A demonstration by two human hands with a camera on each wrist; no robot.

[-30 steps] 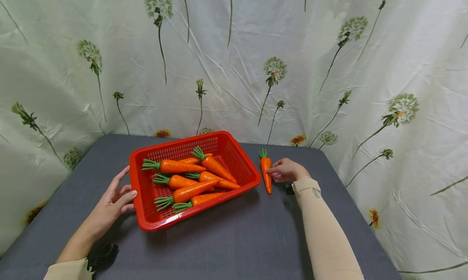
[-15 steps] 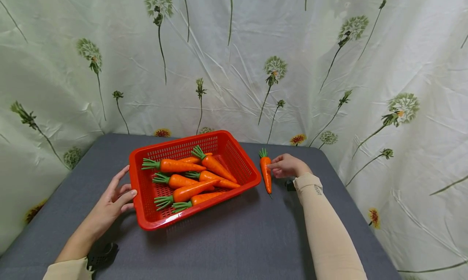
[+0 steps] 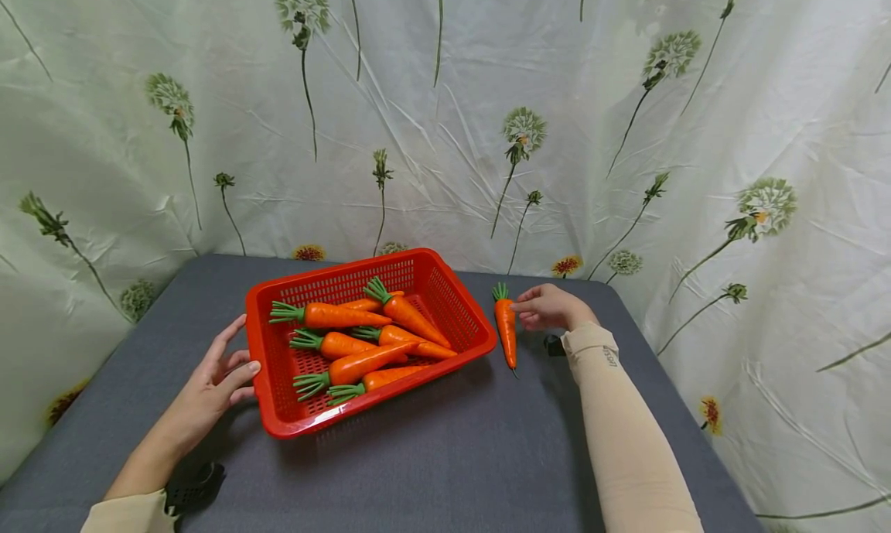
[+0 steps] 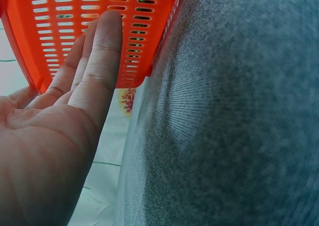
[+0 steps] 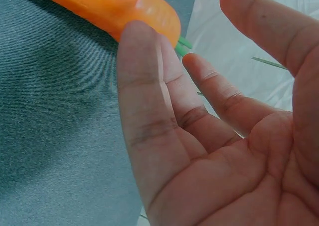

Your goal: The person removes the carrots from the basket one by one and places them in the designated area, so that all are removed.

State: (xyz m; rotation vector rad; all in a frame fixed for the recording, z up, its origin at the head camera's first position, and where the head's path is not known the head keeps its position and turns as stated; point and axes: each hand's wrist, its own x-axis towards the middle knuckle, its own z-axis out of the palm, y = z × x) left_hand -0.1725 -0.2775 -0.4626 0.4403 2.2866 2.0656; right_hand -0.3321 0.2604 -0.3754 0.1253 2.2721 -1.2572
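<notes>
In the head view, a red plastic basket (image 3: 445, 370) holds several orange carrots (image 3: 348, 316) with green tops. My left hand (image 3: 216, 382) is at its left end, thumb tip on the rim. The left wrist view shows fairly straight fingers (image 4: 102, 56) against the slotted outer wall (image 4: 55, 16). A single carrot (image 3: 506, 332) lies on the cloth right of the basket, green top pointing away. Beside its upper part is my right hand (image 3: 550, 307). In the right wrist view its fingers (image 5: 142, 86) are extended and spread, one overlapping the carrot (image 5: 114, 6); contact cannot be told.
A grey cloth (image 3: 431, 471) covers the table. Behind it hangs a pale curtain (image 3: 445, 169) with a dandelion print. Dark wrist devices (image 3: 195, 488) are worn at both cuffs.
My right hand has slid from the middle of the single carrot towards its green top and slightly off to the right. The carrot, the basket and my left hand have stayed put.
</notes>
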